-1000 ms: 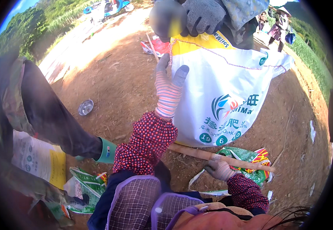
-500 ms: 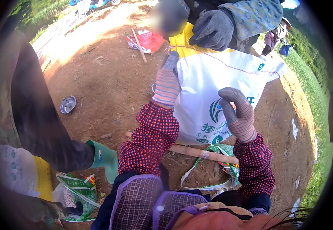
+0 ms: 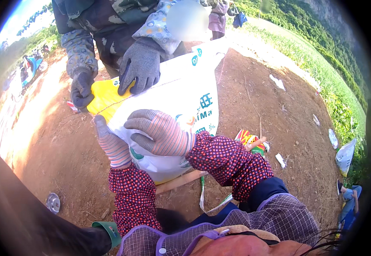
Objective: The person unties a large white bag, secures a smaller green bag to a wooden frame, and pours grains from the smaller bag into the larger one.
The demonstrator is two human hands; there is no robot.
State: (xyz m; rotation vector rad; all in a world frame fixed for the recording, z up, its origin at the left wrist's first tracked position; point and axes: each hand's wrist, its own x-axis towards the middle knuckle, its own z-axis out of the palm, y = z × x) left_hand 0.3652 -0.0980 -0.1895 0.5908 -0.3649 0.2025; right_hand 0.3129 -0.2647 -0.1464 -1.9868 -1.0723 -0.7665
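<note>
A large white sack [image 3: 181, 94] with a yellow end and a stitched seam stands tilted before me. My left hand [image 3: 113, 145], in a striped knit glove, grips the sack's left edge just below the seam's end; some of its fingers are hidden. Over the front of the sack is my right hand [image 3: 162, 133], similarly gloved, its fingers bent with a gap to the thumb and nothing visible between them. A co-worker's grey-gloved hand [image 3: 140, 66] presses on the sack near the seam, and their other gloved hand [image 3: 82, 88] holds the yellow corner.
Behind the sack's base lies a wooden pole [image 3: 179, 182] beside a colourful opened bag [image 3: 250, 140]. A metal bowl [image 3: 53, 202] rests on the dirt at left, near a person's green boot [image 3: 108, 230]. White scraps [image 3: 277, 82] and a white bag [image 3: 345, 157] lie at right.
The view has swung right, and more of the co-worker shows. My right hand has moved left across the sack, close to my left hand. The co-worker's second hand now shows on the yellow corner.
</note>
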